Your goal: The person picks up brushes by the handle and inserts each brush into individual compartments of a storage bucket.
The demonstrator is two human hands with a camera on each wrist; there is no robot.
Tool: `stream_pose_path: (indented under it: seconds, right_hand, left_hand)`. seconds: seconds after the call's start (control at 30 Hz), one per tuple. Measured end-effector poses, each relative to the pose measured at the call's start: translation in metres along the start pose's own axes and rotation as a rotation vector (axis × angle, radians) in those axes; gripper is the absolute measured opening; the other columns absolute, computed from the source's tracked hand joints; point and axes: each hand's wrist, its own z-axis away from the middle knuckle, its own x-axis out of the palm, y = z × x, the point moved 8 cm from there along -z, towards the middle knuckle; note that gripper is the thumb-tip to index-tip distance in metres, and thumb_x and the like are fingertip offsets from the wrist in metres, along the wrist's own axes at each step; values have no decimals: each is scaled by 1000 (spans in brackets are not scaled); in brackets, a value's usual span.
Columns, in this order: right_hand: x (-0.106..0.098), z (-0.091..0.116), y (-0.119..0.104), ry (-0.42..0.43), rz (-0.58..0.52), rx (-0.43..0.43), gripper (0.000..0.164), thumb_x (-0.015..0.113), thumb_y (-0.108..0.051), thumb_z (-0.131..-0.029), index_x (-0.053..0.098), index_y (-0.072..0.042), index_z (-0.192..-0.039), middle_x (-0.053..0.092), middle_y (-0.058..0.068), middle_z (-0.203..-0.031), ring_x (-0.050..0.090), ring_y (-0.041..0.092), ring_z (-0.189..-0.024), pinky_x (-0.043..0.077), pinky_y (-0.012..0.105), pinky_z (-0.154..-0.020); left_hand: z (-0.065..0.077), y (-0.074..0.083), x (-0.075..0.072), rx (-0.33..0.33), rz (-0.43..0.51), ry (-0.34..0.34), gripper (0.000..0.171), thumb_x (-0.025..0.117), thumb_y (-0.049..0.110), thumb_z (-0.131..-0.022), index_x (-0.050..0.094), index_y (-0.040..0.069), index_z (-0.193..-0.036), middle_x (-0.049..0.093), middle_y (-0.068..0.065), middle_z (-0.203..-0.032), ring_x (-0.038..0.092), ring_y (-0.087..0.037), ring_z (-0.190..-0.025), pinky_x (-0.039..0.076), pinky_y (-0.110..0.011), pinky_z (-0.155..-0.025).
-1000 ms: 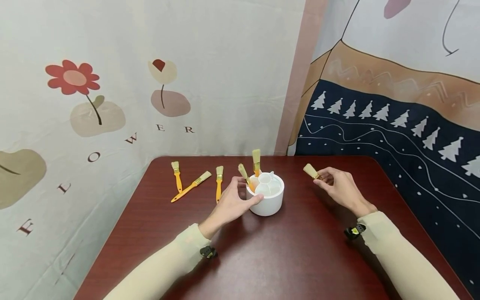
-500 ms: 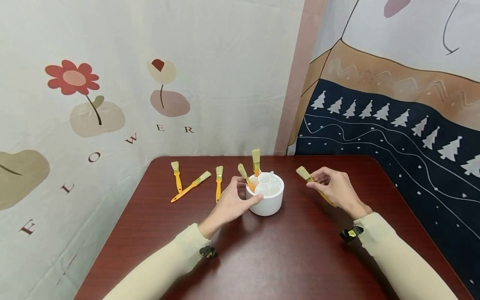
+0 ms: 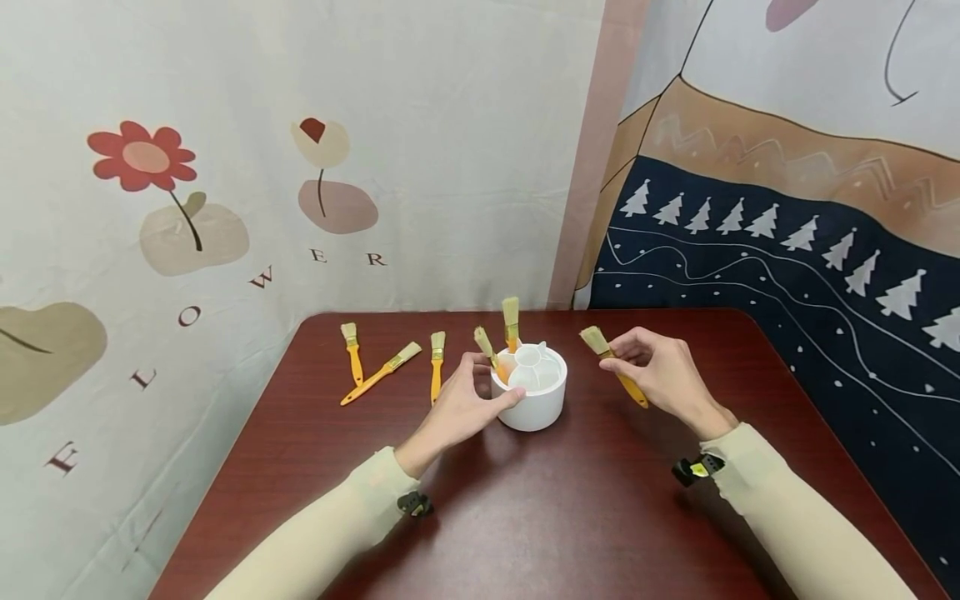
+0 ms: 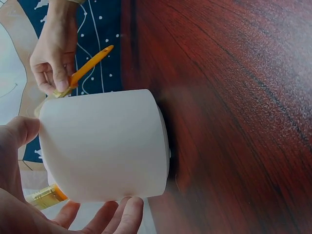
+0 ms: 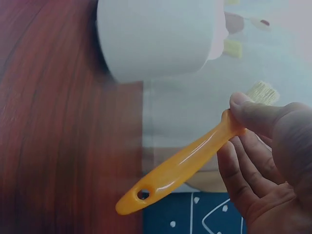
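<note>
While three brushes [image 3: 371,381] are lying at left, we are watching the left hand [image 3: 468,402] gripping the white cup [image 3: 534,411]; apart at right, the right hand [image 3: 663,375] is pinching a raised brush [image 5: 185,161], its bristles leaning cupward, its handle slanting down-right.

A reddish-brown table [image 3: 570,517] bears a white pot [image 3: 534,412] and three yellow-handled brushes [image 3: 382,373]

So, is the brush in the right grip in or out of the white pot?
Out: the right grip holds the brush beside the white pot, handle end visible.
</note>
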Motion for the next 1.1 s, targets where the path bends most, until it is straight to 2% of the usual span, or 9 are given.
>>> stream_pose_path:
  seconds: [0.67,1.1]
  right_hand:
    - [4,1,-38,3,-60,-70,26,98,-11,-95,82,-14,-116,89,7,-107,84,19,-87,64,13,-82]
    - [-1,-1,-61,36,-79,-140,28,100,-10,-93,82,-14,-115,89,6,-106,82,14,-83,64,13,-80]
  left_hand:
    - [1,0,0,-2,8,-5,83,93,53,-95,55,11,-156,72,-11,-156,80,-30,-132,63,-53,-113]
    - [0,1,-1,0,3,-2,83,93,54,-94,56,12,-155,72,-11,-155,80,-29,-133,63,-54,-113]
